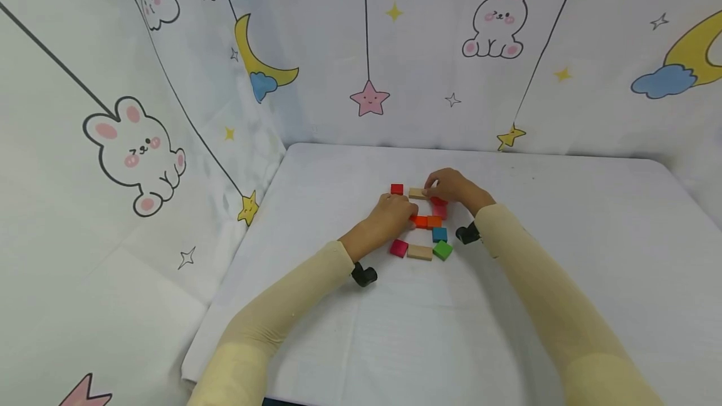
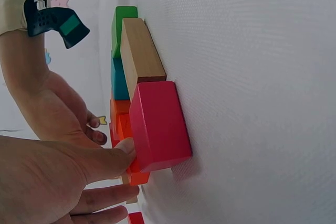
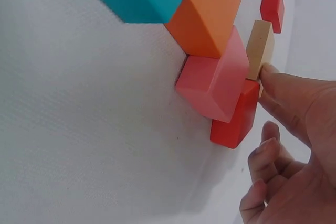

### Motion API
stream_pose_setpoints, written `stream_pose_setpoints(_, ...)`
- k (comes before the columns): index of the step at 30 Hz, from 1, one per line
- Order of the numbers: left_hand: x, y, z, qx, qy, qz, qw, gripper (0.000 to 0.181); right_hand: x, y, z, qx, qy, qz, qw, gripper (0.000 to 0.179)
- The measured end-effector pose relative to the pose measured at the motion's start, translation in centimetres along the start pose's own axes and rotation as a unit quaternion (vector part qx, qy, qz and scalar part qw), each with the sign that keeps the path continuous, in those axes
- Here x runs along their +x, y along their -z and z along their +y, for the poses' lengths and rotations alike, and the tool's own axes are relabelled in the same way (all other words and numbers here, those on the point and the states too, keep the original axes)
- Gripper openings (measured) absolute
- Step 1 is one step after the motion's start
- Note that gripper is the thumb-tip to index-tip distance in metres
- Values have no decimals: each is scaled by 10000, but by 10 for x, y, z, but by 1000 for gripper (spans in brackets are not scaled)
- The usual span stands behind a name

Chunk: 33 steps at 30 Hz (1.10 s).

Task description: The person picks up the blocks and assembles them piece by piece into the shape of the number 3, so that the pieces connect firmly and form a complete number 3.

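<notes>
Small coloured blocks lie flat on the white table. My right hand (image 1: 451,185) pinches the end of a plain wooden block (image 3: 260,45) between thumb and finger, just beyond a red block (image 3: 239,119). A pink block (image 3: 218,80) adjoins that red one. My left hand (image 1: 390,213) has its thumb and fingers about a red-orange block (image 1: 420,222), which touches an orange block (image 1: 434,222); its fingers partly hide the grip. Another red block (image 1: 397,188) sits just past the left hand, apart from the wooden one.
Nearer me lie a blue block (image 1: 439,235), a green block (image 1: 442,250), a second wooden block (image 1: 420,252) and a crimson block (image 1: 398,248). White cloth (image 1: 321,193) covers the table. A printed curtain (image 1: 417,42) stands behind it.
</notes>
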<state>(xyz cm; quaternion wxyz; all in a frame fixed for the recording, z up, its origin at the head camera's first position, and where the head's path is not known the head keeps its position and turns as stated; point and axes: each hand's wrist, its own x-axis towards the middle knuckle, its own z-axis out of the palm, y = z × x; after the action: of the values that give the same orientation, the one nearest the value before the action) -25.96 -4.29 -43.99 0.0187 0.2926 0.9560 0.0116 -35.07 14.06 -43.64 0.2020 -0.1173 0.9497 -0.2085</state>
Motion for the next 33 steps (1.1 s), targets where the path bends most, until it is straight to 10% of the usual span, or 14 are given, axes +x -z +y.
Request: stream_pose_setpoints(33,1,-3,-1,8,38,-5,10000,30,2,0,-2,55,273,260,9993,34)
